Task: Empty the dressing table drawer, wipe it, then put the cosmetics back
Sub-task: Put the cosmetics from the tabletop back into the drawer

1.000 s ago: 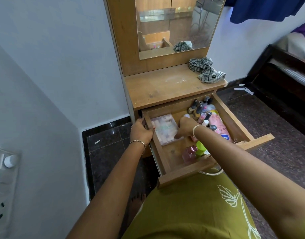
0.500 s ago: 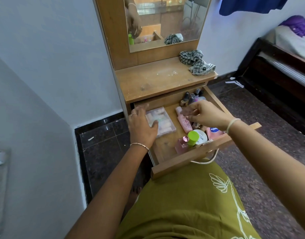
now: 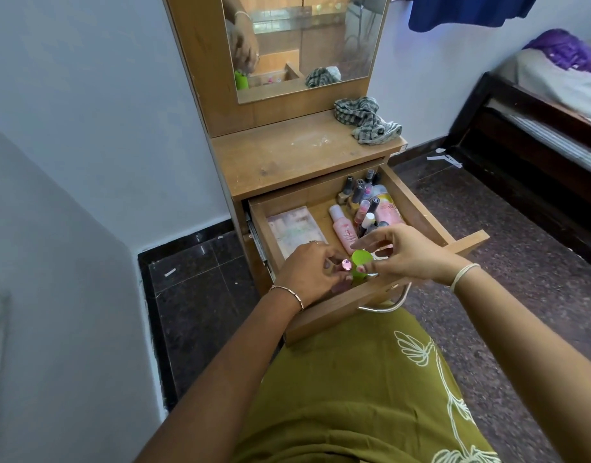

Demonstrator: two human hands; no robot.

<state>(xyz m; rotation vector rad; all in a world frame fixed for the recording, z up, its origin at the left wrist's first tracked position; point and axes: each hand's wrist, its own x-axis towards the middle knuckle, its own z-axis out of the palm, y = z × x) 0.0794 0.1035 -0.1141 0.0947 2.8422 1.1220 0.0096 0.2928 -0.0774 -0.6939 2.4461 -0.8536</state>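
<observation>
Drawer (image 3: 327,320) is seen pulled well out of the dressing table, its front board lying just above an olive garment (image 3: 354,396) printed with pale leaves, by which the near foreground is filled. Both forearms are stretched over that garment, and the two hands are brought close together over the drawer's front end. A small pink bottle (image 3: 346,265) is enclosed by the curled fingers of the left hand (image 3: 307,275), only its round cap being shown. Just beside it, a green-capped bottle (image 3: 360,260) is pinched by the right hand (image 3: 414,253), the thumb being laid on its side and the forefinger stretched over its top. A bangle is worn on each wrist.

Further in, a flat clear case (image 3: 296,230) is laid along the drawer's left side, and a pink bottle (image 3: 344,228) is laid on its side near the middle. Beyond these, a cluster of nail polish bottles (image 3: 357,192) and a pink tube (image 3: 386,208) are gathered at the back right.

Above the drawer, the table top (image 3: 287,162) is marked with pale smears, and a checked cloth (image 3: 367,120) is bunched at its right rear corner. Behind it a mirror (image 3: 321,38) is mounted, in which a hand, the green bottle and the cloth are reflected. To the right, a dark bed frame (image 3: 508,135) is set against the wall.
</observation>
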